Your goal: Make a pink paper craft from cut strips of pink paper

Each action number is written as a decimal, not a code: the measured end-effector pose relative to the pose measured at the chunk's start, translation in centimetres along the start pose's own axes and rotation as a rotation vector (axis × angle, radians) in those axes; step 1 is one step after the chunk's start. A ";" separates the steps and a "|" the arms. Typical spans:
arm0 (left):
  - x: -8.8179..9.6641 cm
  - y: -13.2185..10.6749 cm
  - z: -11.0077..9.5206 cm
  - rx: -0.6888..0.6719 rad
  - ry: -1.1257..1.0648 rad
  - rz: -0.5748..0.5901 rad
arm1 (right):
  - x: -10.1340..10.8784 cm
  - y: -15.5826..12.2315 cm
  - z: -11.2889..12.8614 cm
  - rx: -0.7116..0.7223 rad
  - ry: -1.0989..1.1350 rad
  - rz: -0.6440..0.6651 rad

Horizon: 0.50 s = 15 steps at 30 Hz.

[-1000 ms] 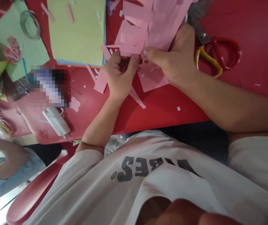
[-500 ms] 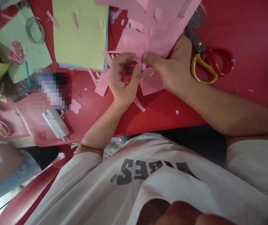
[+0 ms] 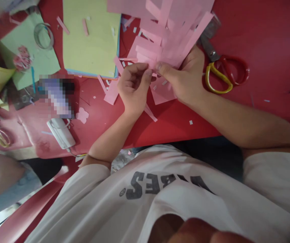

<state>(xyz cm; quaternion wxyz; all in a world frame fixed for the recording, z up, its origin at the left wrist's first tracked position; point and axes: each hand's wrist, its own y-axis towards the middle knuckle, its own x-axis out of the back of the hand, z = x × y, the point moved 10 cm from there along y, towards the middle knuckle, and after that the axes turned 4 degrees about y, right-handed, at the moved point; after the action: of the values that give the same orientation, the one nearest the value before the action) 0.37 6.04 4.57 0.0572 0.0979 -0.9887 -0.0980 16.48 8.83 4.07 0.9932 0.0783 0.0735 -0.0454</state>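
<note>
My left hand and my right hand meet over a red table. Both pinch the near ends of a bundle of pink paper strips that fans out away from me. The thumb and fingers of my left hand are curled shut on a strip end. With its thumb on top, my right hand grips the bundle from the right. More pink offcuts lie flat on the table under my hands.
Scissors with red and yellow handles lie just right of my right hand. A yellow sheet stack, a green sheet with a tape roll and a pink paper flower, and a white device lie left. Another person's arm is at bottom left.
The view has shifted slightly, so everything sits a little lower in frame. My left fingers opened briefly and have closed again on the strip ends; my right hand keeps its grip.
</note>
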 end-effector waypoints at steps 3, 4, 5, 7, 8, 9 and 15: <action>0.1 0.0 0.3 0.006 -0.008 -0.012 | 0.0 -0.1 0.1 -0.004 -0.003 -0.005; 0.1 0.0 0.4 0.009 -0.003 -0.018 | 0.0 -0.2 0.0 -0.011 -0.014 -0.005; 0.1 0.1 0.4 0.009 0.002 -0.024 | 0.0 -0.2 0.1 -0.017 -0.025 0.003; 0.2 0.1 0.4 0.001 0.009 -0.034 | 0.0 -0.2 0.3 -0.004 -0.030 0.005; 0.3 0.2 0.4 -0.003 0.015 -0.039 | 0.1 -0.2 0.6 0.011 -0.023 -0.006; 0.3 0.2 0.3 -0.005 0.022 -0.044 | 0.2 -0.3 0.8 0.025 -0.015 -0.020; 0.4 0.4 0.9 0.025 -0.007 -0.033 | 0.0 -0.3 0.9 0.002 -0.063 0.019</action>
<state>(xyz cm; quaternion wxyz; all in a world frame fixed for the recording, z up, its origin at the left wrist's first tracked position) -0.21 6.47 3.84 0.0507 0.1143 -0.9883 -0.0869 16.59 8.35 4.93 0.9953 0.0788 0.0417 -0.0386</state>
